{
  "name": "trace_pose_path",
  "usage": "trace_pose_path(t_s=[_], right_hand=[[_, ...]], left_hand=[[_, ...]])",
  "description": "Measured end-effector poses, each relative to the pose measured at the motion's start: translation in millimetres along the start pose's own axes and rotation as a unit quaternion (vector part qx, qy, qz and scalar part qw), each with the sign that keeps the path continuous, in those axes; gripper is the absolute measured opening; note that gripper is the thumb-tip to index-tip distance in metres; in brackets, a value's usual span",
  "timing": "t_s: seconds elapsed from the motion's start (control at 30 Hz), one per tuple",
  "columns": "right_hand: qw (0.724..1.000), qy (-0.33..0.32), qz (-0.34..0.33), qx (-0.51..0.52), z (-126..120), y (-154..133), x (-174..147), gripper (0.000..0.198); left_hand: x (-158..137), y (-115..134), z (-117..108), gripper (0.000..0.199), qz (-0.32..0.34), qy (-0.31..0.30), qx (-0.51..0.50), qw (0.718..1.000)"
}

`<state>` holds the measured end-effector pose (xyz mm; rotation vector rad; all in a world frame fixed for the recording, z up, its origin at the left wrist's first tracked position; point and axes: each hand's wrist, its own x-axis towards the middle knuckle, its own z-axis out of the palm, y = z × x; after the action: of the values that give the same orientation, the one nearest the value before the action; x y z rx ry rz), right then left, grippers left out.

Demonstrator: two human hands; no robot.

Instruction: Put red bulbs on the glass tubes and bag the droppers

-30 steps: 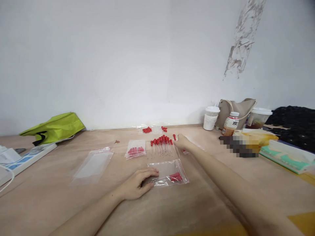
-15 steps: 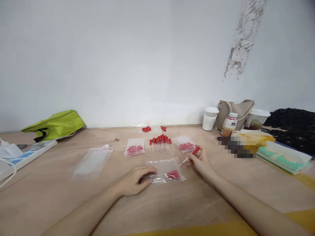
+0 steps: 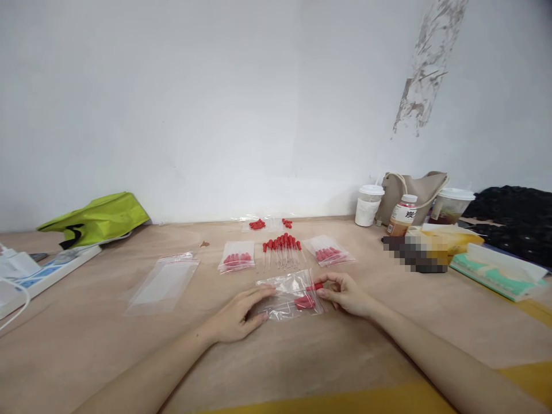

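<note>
A clear zip bag (image 3: 284, 299) lies on the table in front of me, with red-bulbed droppers (image 3: 304, 303) inside. My left hand (image 3: 244, 313) rests at the bag's left end, thumb and fingers apart, fingertips on the plastic. At the opposite, right end, my right hand (image 3: 340, 293) pinches a dropper (image 3: 318, 286) by its red bulb. That dropper's thin stem points left into the bag's mouth. Behind the bag, a group of loose droppers (image 3: 282, 244) lies with bulbs away from me. Packed bags flank them, one on the left (image 3: 237, 257) and one on the right (image 3: 330, 251).
Flat clear bags (image 3: 166, 282) lie at left, near a power strip (image 3: 52, 267) and a green pouch (image 3: 101, 218). Loose red bulbs (image 3: 257, 224) lie by the wall. At right stand a lidded cup (image 3: 368, 206), a bottle (image 3: 402, 215) and a tissue pack (image 3: 495, 273).
My right hand has moved left and slightly down, bringing the dropper's stem and part of its bulb into the bag's mouth. My left hand has stayed on the bag.
</note>
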<state>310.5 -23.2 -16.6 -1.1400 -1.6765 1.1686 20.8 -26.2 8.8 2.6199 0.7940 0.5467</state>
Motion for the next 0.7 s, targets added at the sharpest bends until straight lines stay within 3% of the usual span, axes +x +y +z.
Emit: trace_pose_path(t_s=[0.27, 0.43, 0.6, 0.7], right_hand=[[1.0, -0.006, 0.007, 0.03, 8, 1, 11, 0.029], [0.998, 0.037, 0.039, 0.011, 12, -4, 14, 0.027], [0.999, 0.04, 0.004, 0.013, 24, -9, 13, 0.024], [0.997, 0.056, 0.043, -0.011, 17, -8, 12, 0.028]], left_hand=[[1, 1, -1, 0.045, 0.005, 0.001, 0.005, 1.0], [2, 1, -1, 0.044, 0.0, -0.004, 0.014, 1.0], [2, 1, -1, 0.044, -0.001, -0.006, 0.009, 1.0], [2, 1, -2, 0.038, 0.009, -0.013, 0.008, 1.0]])
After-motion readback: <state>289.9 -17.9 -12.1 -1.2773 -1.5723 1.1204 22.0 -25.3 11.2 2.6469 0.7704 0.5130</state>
